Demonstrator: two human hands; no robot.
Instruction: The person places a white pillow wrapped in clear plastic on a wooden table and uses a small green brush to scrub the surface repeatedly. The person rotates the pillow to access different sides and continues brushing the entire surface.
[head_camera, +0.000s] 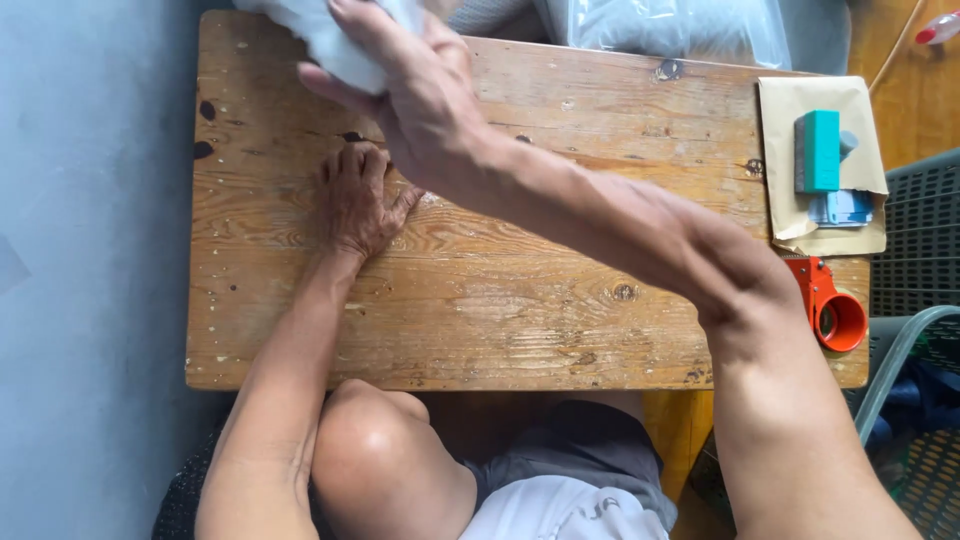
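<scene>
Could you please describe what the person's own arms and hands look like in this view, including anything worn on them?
Both arms are bare from as far up as the view reaches down to the fingertips: no sleeves, gloves, watch, rings or bands show. The left hand and right hand are lean, with raised veins and tendons, and the forearms look sinewy. No markings are visible on them. Lower down, grey shorts are worn.

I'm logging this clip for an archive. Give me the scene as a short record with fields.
Surface: worn wooden table
Left hand: flat on the table, palm down, empty
Right hand: reached across, gripping a white soft bundle at the far edge
Right side: orange tape dispenser; brown envelope with a teal block on it
Far edge: clear plastic bag
</scene>
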